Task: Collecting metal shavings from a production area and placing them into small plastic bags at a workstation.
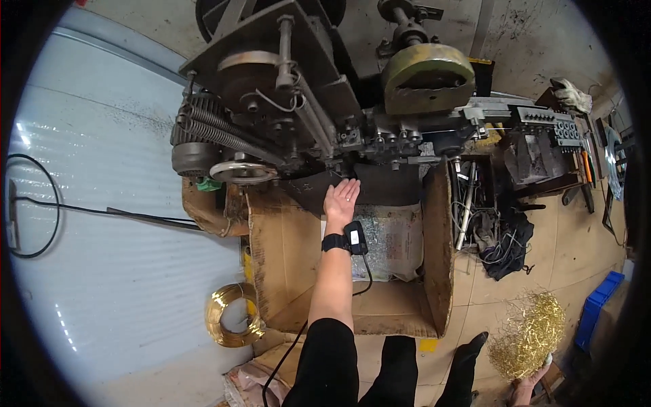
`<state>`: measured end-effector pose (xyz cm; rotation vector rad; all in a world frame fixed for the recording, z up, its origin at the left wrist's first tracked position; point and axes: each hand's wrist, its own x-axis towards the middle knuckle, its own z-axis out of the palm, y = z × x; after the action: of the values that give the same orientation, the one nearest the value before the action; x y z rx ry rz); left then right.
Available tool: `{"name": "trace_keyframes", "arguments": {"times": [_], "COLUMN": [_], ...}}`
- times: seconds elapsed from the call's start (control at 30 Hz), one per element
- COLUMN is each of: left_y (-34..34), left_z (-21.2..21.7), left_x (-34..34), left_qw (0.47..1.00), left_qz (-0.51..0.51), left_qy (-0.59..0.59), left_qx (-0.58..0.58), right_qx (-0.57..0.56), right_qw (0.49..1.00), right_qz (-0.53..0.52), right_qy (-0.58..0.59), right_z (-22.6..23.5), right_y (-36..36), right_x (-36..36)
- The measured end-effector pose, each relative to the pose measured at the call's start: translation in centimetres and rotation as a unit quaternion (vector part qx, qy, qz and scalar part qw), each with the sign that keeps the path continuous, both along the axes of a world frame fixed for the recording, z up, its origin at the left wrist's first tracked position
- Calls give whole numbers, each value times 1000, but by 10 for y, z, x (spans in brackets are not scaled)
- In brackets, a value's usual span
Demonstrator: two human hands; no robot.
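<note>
Head view showed the brass tangle [527,336] at the near right, its springy strands spread in a loose bundle. The right hand [536,375] was closed on its near edge, some fingers hidden behind the strands. Farther right stood a blue crate [598,308].

Well apart from the tangle, near the middle, the left hand [341,201] reached away from the body, palm up, fingers extended and slightly apart, a ring on one. A black strap [335,242] circled its wrist beside a black device [354,237], from which a cable [370,275] ran back. The hand hung above an open box [442,254] of brown cardboard, just short of the machine [325,74]; whether it touched the machine, I could not tell. Plastic sheeting [385,237] lay inside the box.

Left of the box rested a coil [215,315] of brass wire. At the far left were a motor [196,136] and a handwheel [242,169]; at the far right, a pale glove [571,96].
</note>
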<state>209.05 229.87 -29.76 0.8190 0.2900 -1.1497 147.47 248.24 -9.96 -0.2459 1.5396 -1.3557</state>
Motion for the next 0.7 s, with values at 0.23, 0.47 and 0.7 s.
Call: {"name": "trace_keyframes", "arguments": {"times": [0.23,0.47,0.7], "left_y": [1,5,5], "left_z": [-9,-17,-15], "left_x": [13,21,27], "left_qw": [998,994,990], "left_qz": [-60,-100,-121], "left_qy": [-17,-27,-66], "left_qx": [-32,-30,-30], "right_qx": [36,54,59], "right_qw": [987,989,979], "right_qz": [14,-3,36], "right_qy": [-157,-141,-193], "right_z": [-32,-44,-55], "right_y": [9,12,23], "right_x": [-24,-24,-36]}}
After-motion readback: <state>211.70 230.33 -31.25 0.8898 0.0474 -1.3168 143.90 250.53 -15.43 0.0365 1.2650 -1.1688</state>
